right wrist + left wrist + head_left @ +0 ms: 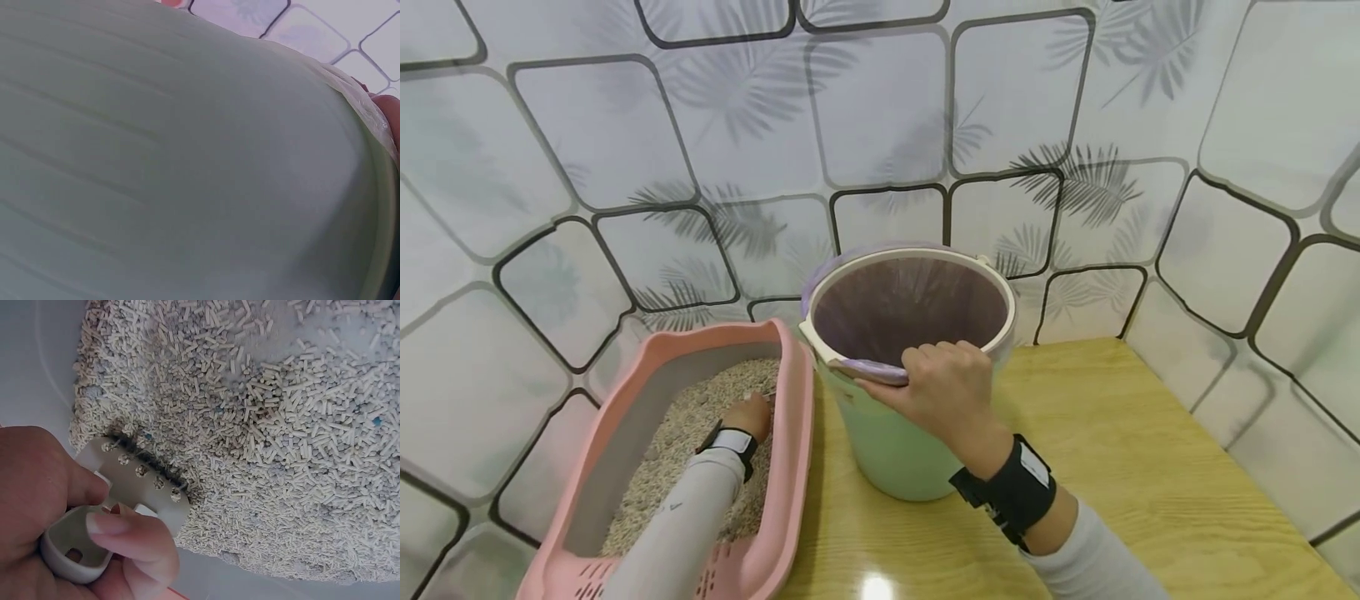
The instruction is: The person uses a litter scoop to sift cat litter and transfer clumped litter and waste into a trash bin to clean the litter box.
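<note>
In the pink litter box [793,467], my left hand [751,417] is down by the right inner wall. The left wrist view shows it gripping the handle of a pale litter scoop [128,478], whose slotted end rests in the pellet litter [300,481]. Beside the box stands a green trash bin [887,450] with a cream rim ring [1000,333] and a purple liner bag [872,372]. My right hand [951,387] grips the bin's near rim, fingers curled over the edge. Only a bit of that hand shows in the right wrist view, where the bin's side fills most of the picture.
Both containers stand on a yellow wood-grain surface [1120,467], close together. Patterned wall covering [887,142] rises directly behind them and along both sides. The box's low, slotted front end lies under my left forearm.
</note>
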`<action>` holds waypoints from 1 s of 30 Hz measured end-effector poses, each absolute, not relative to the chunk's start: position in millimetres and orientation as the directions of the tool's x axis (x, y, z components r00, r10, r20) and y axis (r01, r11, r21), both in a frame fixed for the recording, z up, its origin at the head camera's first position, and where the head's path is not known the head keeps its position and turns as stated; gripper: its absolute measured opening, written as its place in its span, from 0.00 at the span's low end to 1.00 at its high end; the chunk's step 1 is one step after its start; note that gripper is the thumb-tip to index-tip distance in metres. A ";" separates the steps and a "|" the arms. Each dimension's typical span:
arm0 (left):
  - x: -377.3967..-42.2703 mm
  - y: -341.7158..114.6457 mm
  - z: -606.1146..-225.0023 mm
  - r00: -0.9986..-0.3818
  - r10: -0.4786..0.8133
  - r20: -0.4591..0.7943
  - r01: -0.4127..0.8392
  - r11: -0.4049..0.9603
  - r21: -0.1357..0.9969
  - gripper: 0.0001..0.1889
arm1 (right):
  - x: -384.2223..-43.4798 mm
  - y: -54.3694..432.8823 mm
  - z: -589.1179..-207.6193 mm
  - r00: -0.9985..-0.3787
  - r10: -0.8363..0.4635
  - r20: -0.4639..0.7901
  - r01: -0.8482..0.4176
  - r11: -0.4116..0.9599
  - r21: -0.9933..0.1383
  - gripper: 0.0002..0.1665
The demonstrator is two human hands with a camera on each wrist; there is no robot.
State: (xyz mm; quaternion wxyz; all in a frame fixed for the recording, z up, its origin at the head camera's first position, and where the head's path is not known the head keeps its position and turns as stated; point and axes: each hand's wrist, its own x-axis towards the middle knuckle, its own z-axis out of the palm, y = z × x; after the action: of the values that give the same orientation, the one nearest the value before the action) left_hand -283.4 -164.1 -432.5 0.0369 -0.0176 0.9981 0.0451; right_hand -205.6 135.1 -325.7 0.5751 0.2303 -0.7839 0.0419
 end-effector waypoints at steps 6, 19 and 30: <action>-284.3 -167.1 -430.7 -1.000 -0.026 0.001 -0.026 0.999 0.046 0.21 | -209.6 136.9 -325.2 -0.232 -0.293 0.927 -0.396 0.899 0.185 0.43; -226.3 -177.1 -414.3 -0.890 0.132 0.437 0.067 0.985 -0.160 0.27 | -212.5 137.5 -324.7 -0.244 -0.307 0.920 -0.389 0.900 0.197 0.43; -173.4 -185.8 -396.6 -0.748 0.152 0.647 0.016 0.977 -0.212 0.26 | -207.4 134.6 -329.1 -0.247 -0.302 0.921 -0.401 0.897 0.187 0.42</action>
State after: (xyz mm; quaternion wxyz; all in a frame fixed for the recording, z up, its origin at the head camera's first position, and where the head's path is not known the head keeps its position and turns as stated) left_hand -173.4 -185.8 -396.6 -0.3524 0.0452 0.9297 -0.0968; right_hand -207.4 134.6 -329.1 0.5716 0.2230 -0.7885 0.0431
